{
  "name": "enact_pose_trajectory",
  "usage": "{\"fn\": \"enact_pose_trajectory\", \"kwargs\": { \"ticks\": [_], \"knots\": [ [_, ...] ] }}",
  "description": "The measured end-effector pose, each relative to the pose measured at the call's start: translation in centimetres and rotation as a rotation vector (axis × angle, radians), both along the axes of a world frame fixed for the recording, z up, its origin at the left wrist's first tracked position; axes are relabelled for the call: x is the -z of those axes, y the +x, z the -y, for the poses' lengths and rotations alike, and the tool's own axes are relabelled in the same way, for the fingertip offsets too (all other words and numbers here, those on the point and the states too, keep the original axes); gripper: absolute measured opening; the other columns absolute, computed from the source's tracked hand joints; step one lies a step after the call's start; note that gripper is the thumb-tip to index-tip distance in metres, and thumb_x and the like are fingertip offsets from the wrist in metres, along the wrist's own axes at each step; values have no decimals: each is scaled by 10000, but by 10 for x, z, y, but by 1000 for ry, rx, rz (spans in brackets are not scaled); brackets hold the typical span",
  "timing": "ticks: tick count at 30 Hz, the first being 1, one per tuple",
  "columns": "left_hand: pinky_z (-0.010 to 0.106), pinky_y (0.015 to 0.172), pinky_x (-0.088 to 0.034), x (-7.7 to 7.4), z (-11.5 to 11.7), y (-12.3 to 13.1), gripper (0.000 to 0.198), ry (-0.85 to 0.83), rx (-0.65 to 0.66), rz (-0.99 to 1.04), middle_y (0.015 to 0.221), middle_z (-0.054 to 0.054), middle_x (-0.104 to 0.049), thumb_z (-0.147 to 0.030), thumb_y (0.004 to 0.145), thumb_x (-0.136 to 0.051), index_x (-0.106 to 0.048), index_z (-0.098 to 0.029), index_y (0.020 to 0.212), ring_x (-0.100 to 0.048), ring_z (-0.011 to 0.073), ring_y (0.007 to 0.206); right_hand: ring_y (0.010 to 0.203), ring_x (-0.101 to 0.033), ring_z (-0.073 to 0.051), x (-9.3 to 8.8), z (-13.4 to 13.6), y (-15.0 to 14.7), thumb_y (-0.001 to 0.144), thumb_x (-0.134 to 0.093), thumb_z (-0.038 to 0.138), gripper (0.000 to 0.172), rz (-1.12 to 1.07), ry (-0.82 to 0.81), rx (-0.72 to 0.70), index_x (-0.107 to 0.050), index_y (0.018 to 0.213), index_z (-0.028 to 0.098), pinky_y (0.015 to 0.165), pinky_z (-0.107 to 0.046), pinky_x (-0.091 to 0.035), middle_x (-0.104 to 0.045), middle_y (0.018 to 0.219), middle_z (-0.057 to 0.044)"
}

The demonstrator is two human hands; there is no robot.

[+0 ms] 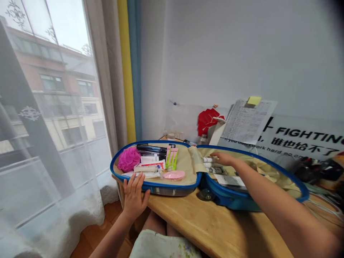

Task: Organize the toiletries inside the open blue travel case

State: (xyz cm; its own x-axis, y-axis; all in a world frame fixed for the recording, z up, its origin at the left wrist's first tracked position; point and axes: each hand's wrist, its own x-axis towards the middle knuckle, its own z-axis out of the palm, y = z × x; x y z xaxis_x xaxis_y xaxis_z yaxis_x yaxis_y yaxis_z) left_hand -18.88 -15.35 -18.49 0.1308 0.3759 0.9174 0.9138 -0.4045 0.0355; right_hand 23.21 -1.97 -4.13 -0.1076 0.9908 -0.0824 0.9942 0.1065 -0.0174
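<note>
A floral cloth (163, 246) lies at the bottom of the view, below the near edge of the wooden worktop (212, 225). The left hand (134, 198) is open, with fingers spread against the front of an open blue suitcase (172, 188); it grasps nothing. The suitcase lies flat on the worktop, its two halves side by side. The right hand (224, 158) is extended over the right half, fingers open and not clenched, just beside the white tubes (207, 160). A white card (229, 181) lies nearer in the same half.

The left half holds a pink bath sponge (129, 160), a pink soap box (174, 175), green-and-pink tubes (171, 158) and black cases (152, 150).

Beyond the suitcase stand a red fan-shaped object (208, 121) and a printed sheet (248, 122) bearing a yellow sticky note (254, 100), before a wall poster (303, 138). A sheer curtain (45, 143) covers the window at left.
</note>
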Motion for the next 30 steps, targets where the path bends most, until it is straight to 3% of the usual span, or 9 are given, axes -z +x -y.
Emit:
{"fn": "enact_pose_trajectory", "kwargs": {
  "ticks": [4, 11, 15, 19, 21, 24, 30],
  "knots": [
    [483, 1138, -106, 1, 0, 0, 625, -10, -2, 17, 1302, 146, -536, -280, 874, -455, -264, -153, 1456, -326, 284, 1351, 1027, -574, -176, 15, -4, -2, 895, -528, 356, 301, 39, -37, -55, -576, 1139, 187, 886, -400, -488, -577, 1192, -72],
    [481, 1137, -109, -1, 0, 0, 631, 10, -5, -10, 1277, 150, -547, -271, 881, -448, -239, -141, 1462, -306, 273, 1361, 986, -587, -168, 16, -11, -7, 886, -542, 362, 300, 70, 2, -44, -581, 1108, 164, 855, -393, -497, -596, 1133, -68],
    [476, 1138, -108, 1, 0, 0, 628, -5, -5, 1, 1295, 145, -539, -277, 877, -453, -255, -146, 1459, -326, 276, 1351, 919, -598, -150, 4, -4, -2, 884, -543, 374, 276, 8, 72, -14, -600, 1045, 157, 815, -361, -506, -619, 1055, -51],
    [480, 1136, -113, 1, 0, 1, 618, -4, -2, 19, 1290, 145, -544, -268, 876, -453, -269, -148, 1453, -350, 275, 1336, 851, -606, -140, -20, 3, -10, 900, -511, 390, 309, -104, 220, 42, -585, 1081, 151, 774, -343, -512, -628, 1001, -48],
    [481, 1136, -112, 0, 0, 2, 613, 7, -2, 16, 1276, 148, -552, -262, 878, -450, -269, -142, 1451, -345, 273, 1339, 867, -610, -145, -32, 3, -28, 918, -477, 388, 335, -162, 284, 32, -561, 1142, 153, 786, -352, -512, -627, 1026, -57],
    [479, 1138, -106, -2, 1, 2, 611, 26, 0, 5, 1257, 154, -559, -260, 880, -449, -268, -132, 1449, -322, 267, 1351, 898, -614, -148, -44, -1, -78, 922, -473, 384, 345, -235, 295, -67, -549, 1175, 162, 806, -356, -513, -623, 1071, -56],
    [481, 1136, -110, -2, 1, 1, 608, 10, -5, 2, 1263, 153, -558, -263, 883, -444, -267, -133, 1449, -331, 271, 1346, 969, -595, -168, -31, -17, -211, 887, -540, 368, 326, -247, 201, -280, -570, 1141, 166, 837, -384, -508, -598, 1135, -64]
  ]
}}
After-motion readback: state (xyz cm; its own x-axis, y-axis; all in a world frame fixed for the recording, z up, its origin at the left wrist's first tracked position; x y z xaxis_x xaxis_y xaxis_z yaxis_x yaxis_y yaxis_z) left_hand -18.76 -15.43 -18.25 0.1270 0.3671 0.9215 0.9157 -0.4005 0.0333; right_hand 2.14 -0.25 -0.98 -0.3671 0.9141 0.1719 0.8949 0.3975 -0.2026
